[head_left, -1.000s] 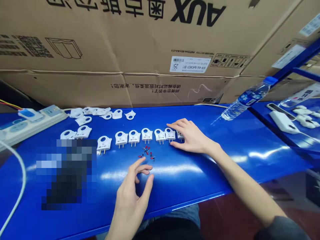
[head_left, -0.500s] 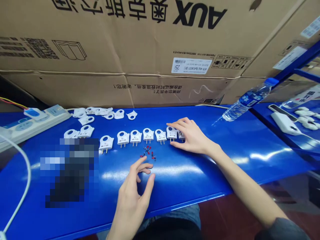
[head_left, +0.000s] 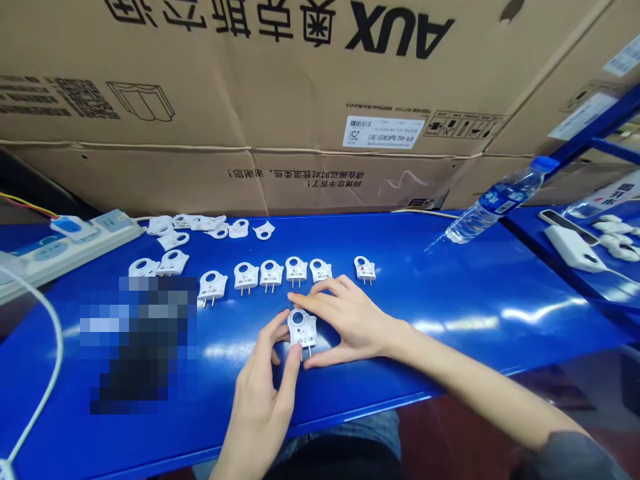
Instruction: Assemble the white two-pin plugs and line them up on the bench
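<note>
A white plug piece with a round hole and metal prongs [head_left: 303,328] is between my two hands, near the table's front. My right hand [head_left: 353,320] grips it from the right, fingertips at its top and thumb by the prongs. At its left edge, my left hand [head_left: 267,380] closes on it with thumb and fingers. Behind, a row of similar white plugs [head_left: 271,274] lies on the blue table [head_left: 400,373], with one more plug [head_left: 365,268] apart on the right. The small red-tipped parts are mostly hidden behind my hands and the held plug.
White covers [head_left: 239,229] lie at the back left, near a power strip [head_left: 75,243]. A pixelated dark object [head_left: 150,347] is on the left. A water bottle [head_left: 495,203] leans at the back right. Cardboard [head_left: 300,100] stands behind the table.
My right hand has taken a plug from the right part of the row and brought it forward and left to my left hand. My left hand's fingers have closed on its edge.
</note>
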The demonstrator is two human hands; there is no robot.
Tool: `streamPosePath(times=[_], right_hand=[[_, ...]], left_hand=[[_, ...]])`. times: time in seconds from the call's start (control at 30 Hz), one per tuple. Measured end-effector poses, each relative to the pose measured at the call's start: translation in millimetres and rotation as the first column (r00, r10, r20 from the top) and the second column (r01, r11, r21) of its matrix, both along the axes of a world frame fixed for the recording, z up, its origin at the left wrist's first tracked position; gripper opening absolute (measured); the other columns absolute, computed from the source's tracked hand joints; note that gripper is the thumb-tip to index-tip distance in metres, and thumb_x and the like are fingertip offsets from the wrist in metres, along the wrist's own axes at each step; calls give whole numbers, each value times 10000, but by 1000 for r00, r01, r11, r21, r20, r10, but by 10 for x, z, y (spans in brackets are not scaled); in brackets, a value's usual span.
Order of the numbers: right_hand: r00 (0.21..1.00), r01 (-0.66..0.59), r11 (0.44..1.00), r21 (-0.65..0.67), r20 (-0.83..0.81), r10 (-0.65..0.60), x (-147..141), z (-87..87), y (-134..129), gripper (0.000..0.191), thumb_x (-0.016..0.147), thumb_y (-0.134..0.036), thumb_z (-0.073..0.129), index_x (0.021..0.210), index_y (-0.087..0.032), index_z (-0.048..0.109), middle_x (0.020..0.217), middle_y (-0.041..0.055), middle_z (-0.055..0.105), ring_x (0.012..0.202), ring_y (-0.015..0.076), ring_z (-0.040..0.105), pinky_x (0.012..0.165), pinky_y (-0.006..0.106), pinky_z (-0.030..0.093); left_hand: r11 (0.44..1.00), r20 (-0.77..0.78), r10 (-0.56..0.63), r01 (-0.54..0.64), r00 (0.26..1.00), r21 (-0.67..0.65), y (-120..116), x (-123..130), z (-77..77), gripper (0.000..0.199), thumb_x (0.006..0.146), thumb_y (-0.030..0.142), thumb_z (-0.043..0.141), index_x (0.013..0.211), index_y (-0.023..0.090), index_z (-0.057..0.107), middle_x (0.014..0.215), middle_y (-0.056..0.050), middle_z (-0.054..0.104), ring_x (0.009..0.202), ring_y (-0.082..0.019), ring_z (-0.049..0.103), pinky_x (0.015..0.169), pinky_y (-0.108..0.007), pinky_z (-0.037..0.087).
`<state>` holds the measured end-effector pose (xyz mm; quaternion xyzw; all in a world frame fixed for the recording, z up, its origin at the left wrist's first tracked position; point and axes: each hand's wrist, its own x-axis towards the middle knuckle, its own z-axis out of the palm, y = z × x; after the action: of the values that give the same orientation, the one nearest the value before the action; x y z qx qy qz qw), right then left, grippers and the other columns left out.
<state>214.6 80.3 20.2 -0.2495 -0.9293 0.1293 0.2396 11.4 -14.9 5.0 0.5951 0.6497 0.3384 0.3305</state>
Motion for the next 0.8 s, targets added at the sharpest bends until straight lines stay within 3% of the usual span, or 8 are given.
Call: streamPosePath(times=[0.27,0.4,0.47,0.63,0.8], right_hand=[[999,23,999,-47,27,-21,-2,-13,-7,891,927,-680,638,1604,-167,369,1322,146,703,1189,308,575,932,432,426],[996,54,997,-60,71,-50,32,15,37,900,916,-703,645,1599,-181,379,1354,160,679,1192,318,564,961,454,435],[993,61,996,-72,105,-54,57,39,60,797,942,-659,647,1553,-188,449,1359,157,670,1185,307,565,956,450,450],[987,27,999,-28,160,-22,82,14,91,298,1077,-347,531,1310,-216,662,1210,97,710,1091,242,582,887,385,475],[989,16,1000,22,150,-19,56,-94,94,241,1080,-304,516,1187,-220,716,1144,81,720,1024,219,606,841,368,498]], left_hand=[[999,6,27,-27,1000,-23,10,0,9,507,970,601,526,1372,302,606,1123,-67,759,868,-224,719,696,-341,591],[988,68,147,-143,987,-56,4,44,77,504,983,606,503,1379,307,592,1223,-81,739,1011,-256,729,836,-404,595],[978,109,202,-196,973,-70,-1,69,110,511,990,598,500,1406,309,569,1261,-84,727,1043,-254,725,897,-424,588],[976,126,219,-213,968,-54,-7,97,135,503,997,577,499,1417,307,559,1334,-81,707,1120,-254,715,924,-411,590],[979,116,204,-200,972,-49,-7,70,87,500,1000,573,502,1421,309,555,1369,-77,698,1197,-273,692,958,-427,573]])
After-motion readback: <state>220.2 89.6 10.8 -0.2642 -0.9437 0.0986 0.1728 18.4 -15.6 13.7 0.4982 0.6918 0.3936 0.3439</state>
